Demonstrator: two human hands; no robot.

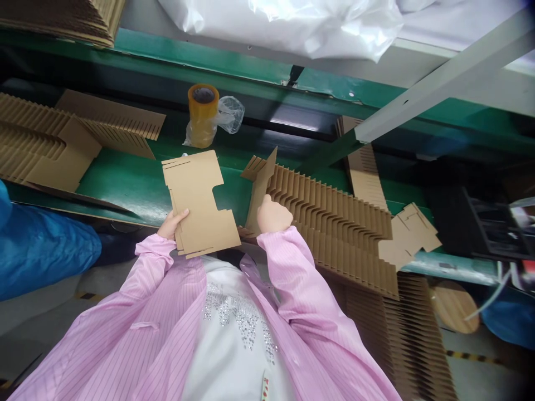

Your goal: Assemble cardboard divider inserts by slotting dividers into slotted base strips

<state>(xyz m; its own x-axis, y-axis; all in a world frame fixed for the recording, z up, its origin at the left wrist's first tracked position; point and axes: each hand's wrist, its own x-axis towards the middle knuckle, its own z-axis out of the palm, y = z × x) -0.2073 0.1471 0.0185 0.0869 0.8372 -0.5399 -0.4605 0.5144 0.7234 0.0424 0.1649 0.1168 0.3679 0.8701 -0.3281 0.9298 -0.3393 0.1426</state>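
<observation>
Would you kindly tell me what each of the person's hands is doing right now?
Left hand: closed, holding a flat cardboard piece.
Right hand: closed, holding the edge of a slotted cardboard divider.

My sleeve (288,267): pale pink, fine darker pinstripes. My white top (234,328): silver rhinestone pattern across the front. Cardboard blank (204,206): plain kraft brown. Slotted divider stack (334,223): same brown, repeating dark slot lines. Belt (125,186): glossy green. Tape roll (203,111): amber. Plastic sheeting (284,22): translucent white. Neighbouring person's sleeve (45,248): bright blue.
</observation>
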